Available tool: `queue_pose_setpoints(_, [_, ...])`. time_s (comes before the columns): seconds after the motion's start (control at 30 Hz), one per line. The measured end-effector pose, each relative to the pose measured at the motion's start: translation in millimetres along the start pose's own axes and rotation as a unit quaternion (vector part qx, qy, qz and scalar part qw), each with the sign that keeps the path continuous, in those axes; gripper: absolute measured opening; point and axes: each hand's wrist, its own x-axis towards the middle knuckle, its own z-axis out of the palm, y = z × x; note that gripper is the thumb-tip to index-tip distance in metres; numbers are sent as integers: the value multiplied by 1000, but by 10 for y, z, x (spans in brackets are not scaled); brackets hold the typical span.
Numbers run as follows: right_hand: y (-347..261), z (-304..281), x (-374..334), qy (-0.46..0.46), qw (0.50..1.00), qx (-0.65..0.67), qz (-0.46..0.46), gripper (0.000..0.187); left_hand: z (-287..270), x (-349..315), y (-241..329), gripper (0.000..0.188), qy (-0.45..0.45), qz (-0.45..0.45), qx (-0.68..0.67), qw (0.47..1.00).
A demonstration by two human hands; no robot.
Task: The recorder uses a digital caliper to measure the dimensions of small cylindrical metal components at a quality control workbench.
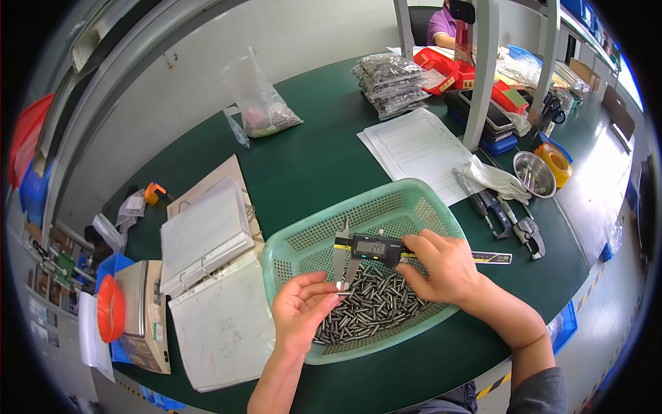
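Over a pale green plastic basket (441, 207), my right hand (441, 269) grips a digital caliper (377, 248) by its body, display facing up. The caliper's jaws point down toward me. My left hand (301, 307) pinches one small metal pin (343, 294) between thumb and fingers, right at the jaw tips. Whether both jaws touch that pin is too small to tell. A heap of short grey metal pins (376, 307) covers the bottom of the basket beneath both hands.
Left of the basket lies an open ring binder (207, 234) beside a scale (143, 317) with an orange ring. Rightward are paper sheets (420, 148), micrometers (493, 210), a white glove (498, 178) and a metal bowl (534, 174). Bagged parts (391, 83) sit far back; a person (441, 29) sits beyond.
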Motion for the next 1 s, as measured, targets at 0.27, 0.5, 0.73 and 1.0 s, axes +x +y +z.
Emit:
queue_pose_setpoints(0.27, [-5, 24, -6, -28, 999, 19, 7, 33, 9, -7, 15, 40, -17, -15, -17, 1000])
queue_pose_setpoints(0.5, [13, 20, -14, -23, 1000, 10, 6, 29, 25, -11, 13, 40, -29, -4, -21, 999])
queue_pose_setpoints(0.73, [23, 24, -18, 0, 1000, -24, 12, 30, 38, -26, -62, 25, -26, 23, 184, 982])
queue_pose_setpoints(1.0, [12, 23, -11, 10, 998, -54, 31, 29, 130, -74, -17, 22, -156, 101, 630, 754])
